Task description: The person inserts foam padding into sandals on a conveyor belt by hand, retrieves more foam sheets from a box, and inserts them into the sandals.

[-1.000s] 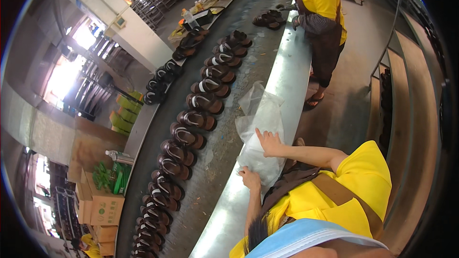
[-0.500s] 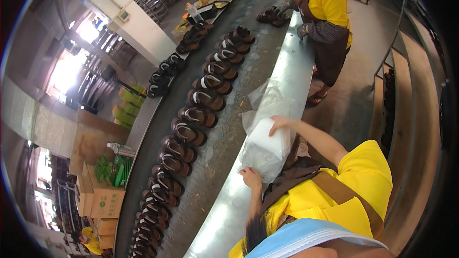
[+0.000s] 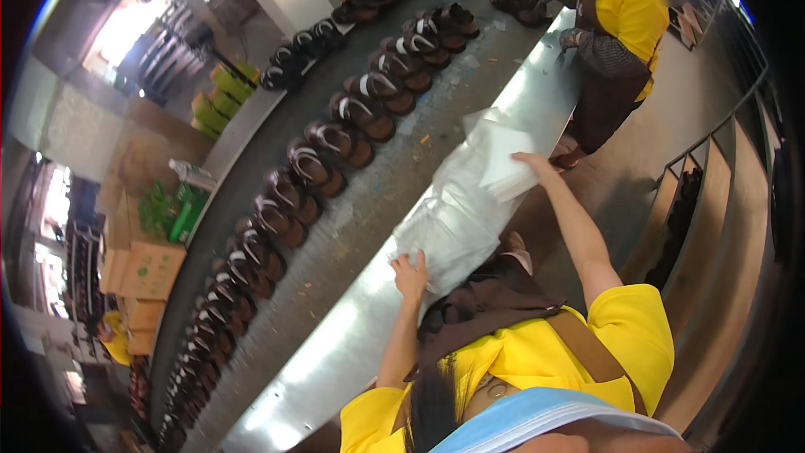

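A stack of thin white sheets (image 3: pixel 506 158) lies partly in a clear plastic bag (image 3: pixel 453 231) on the metal ledge (image 3: pixel 369 302) in front of me. My right hand (image 3: pixel 535 164) grips the stack at its far right edge, beside the bag's mouth. At the bag's near end is my left hand (image 3: pixel 410 275), fingers spread, close against the crumpled plastic; whether it touches the film I cannot tell. Which material the sheets are does not show.
Brown strap sandals (image 3: pixel 335 144) stand in a long row on the dark conveyor belt (image 3: pixel 369 201) beyond the ledge. A co-worker (image 3: pixel 616 33) in yellow handles dark sandals (image 3: pixel 520 7) farther along. Cardboard boxes (image 3: pixel 151 264) stand at the left, a wooden rack (image 3: pixel 721 226) at the right.
My right hand has moved farther from me with the white stack near the bag's mouth. The bag lies more stretched along the ledge, and my left hand has opened its fingers.
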Demonstrator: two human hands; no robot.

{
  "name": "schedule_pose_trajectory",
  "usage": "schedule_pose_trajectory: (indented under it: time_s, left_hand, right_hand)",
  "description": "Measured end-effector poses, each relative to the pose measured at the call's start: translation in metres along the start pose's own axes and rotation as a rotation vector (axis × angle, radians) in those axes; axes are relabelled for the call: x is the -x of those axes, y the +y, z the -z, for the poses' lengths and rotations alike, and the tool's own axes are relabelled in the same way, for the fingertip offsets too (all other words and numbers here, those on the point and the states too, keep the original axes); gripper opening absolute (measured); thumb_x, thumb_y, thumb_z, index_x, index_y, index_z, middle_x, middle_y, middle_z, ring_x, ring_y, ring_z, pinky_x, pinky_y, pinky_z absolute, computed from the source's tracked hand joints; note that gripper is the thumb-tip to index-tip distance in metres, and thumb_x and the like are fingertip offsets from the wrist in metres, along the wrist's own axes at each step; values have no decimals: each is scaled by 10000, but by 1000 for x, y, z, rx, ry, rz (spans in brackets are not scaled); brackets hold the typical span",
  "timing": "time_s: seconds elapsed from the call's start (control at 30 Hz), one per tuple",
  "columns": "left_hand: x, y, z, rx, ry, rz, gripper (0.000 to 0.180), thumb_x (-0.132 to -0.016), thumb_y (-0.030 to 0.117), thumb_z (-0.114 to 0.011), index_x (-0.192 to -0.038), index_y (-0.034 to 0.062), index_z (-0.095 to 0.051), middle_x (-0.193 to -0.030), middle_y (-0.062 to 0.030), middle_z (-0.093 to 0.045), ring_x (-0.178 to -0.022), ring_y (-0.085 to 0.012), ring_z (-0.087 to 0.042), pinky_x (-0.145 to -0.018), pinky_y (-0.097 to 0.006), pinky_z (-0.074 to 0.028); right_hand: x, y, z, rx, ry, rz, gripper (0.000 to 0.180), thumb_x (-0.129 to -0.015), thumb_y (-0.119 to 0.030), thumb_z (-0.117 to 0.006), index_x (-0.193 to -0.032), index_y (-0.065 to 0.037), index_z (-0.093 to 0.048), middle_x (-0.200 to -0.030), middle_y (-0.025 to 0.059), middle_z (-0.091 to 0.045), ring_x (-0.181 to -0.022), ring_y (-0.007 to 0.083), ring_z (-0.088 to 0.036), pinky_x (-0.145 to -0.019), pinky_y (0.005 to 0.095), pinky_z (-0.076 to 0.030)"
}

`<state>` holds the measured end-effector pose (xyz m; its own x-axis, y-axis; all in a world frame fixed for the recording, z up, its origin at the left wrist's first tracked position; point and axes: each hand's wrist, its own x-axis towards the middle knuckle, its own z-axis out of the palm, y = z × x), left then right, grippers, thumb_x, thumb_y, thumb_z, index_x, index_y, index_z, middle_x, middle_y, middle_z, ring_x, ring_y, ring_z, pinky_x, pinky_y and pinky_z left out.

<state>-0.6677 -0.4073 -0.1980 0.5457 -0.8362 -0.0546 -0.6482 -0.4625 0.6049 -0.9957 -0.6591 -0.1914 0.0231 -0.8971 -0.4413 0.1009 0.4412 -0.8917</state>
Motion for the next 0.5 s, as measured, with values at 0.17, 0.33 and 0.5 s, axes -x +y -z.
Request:
schedule_pose_trajectory:
  time_s: [0.17,0.33,0.5]
  left_hand:
    - [-18,-27,8,352,-101,330,677,-835,549,-480,-1051,-92,-512,-1108,-261,-507,-992,-366,-516,-867,-375,-402]
    - [-9,-9,12,1048,-83,631,564,-867,442,-504,-1184,-20,-447,-1164,-177,-512,-1097,-301,-485,-902,-395,-409]
    - [28,-21,16,1675,126,516,481,-892,249,-526,-1281,58,-317,-1172,-111,-519,-1063,-259,-521,-879,-448,-448]
  right_hand:
    - [34,16,-136,812,-540,179,857,-551,-378,-791,-1177,95,-447,-1120,205,-549,-1030,283,-527,-898,344,-408]
    - [68,19,-191,958,-1075,114,893,-541,-341,-805,-1250,26,-406,-1148,194,-536,-1055,283,-515,-926,339,-397]
    - [82,-12,-231,1111,-1369,178,901,-523,-294,-817,-1271,-11,-401,-1158,170,-535,-1056,262,-513,-928,321,-394]
